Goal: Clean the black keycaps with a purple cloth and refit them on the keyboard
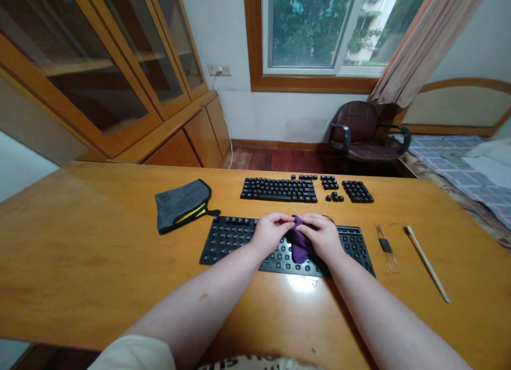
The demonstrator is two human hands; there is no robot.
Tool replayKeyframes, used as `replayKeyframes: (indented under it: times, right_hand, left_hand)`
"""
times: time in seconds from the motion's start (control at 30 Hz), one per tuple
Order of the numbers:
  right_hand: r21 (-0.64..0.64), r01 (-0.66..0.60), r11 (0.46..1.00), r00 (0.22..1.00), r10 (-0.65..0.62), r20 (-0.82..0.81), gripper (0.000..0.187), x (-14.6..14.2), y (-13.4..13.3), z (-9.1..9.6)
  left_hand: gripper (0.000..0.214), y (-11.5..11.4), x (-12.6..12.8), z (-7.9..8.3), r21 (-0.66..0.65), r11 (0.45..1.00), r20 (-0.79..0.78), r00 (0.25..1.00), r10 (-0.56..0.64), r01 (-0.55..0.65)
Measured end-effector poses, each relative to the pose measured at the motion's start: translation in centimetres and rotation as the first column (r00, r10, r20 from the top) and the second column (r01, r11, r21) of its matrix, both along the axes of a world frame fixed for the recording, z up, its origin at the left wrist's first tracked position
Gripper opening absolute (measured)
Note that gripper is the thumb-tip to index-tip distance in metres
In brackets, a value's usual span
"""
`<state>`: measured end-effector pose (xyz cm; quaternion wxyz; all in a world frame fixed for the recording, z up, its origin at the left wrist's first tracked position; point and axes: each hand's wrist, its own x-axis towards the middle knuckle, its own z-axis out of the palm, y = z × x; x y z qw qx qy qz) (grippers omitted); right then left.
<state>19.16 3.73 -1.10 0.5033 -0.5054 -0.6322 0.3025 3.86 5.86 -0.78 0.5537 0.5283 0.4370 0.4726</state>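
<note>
A small purple cloth is pinched between my two hands, its loose end hanging down over the keyboard. My left hand grips its upper edge from the left, fingertips pressed together. From the right, my right hand holds the same edge between thumb and fingers. Beneath both hands lies a black keyboard base with its keycaps off, showing rows of bare switches; its middle is partly hidden by my hands. Behind it, the removed black keycaps are laid out in keyboard order.
A folded grey cloth with black edging and yellow inside lies left on the wooden desk. To the right are a wire keycap puller and a thin brush. An office chair stands beyond the desk.
</note>
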Motion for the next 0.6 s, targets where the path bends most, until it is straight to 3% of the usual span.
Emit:
replayKeyframes:
  times: [0.17,0.33,0.6]
  right_hand:
    - [0.016,0.058,0.998,0.998,-0.057,-0.035,0.002,0.0,0.1,-0.5]
    - [-0.024,0.105,0.994,0.994,-0.105,-0.039,0.003,0.2,0.2,-0.3]
    - [-0.073,0.162,0.984,0.985,-0.165,-0.048,0.012,-0.1,0.1,0.0]
  left_hand:
    - [0.011,-0.1,-0.1,0.6,0.016,1.000,-0.035,0.999,0.000,0.001]
    - [0.010,-0.2,-0.1,1.0,0.055,0.998,-0.083,0.996,0.023,-0.019]
    - [0.023,0.1,0.3,-0.2,0.082,0.996,0.013,0.999,-0.046,0.045]
